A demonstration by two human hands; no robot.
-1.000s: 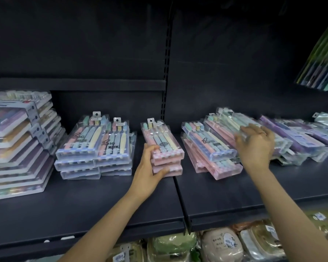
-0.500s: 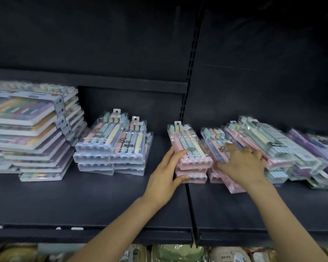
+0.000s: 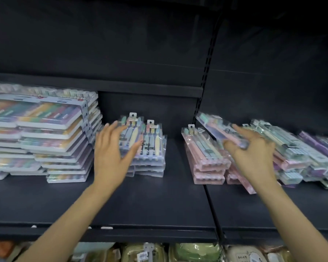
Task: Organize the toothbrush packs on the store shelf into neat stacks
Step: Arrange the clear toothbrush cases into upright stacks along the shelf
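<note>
1. On the dark shelf (image 3: pixel 159 201): toothbrush packs in several stacks.
2. Left hand (image 3: pixel 110 154): fingers spread and straight, reaching over the clear stack (image 3: pixel 151 148); whether they touch it I cannot tell.
3. Right hand (image 3: pixel 252 157): pinches a blurred pack (image 3: pixel 222 129), lifted and tilted above the pink stack (image 3: pixel 204 157).
4. Far left: flat multicolour packs (image 3: pixel 42 133), piled high.
5. Far right: loose, slanting heap (image 3: pixel 301 154).

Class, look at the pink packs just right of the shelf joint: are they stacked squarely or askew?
Squarely. The pink stack has its front edges lined up, one above another, unlike the fanned pile beside it.
</note>
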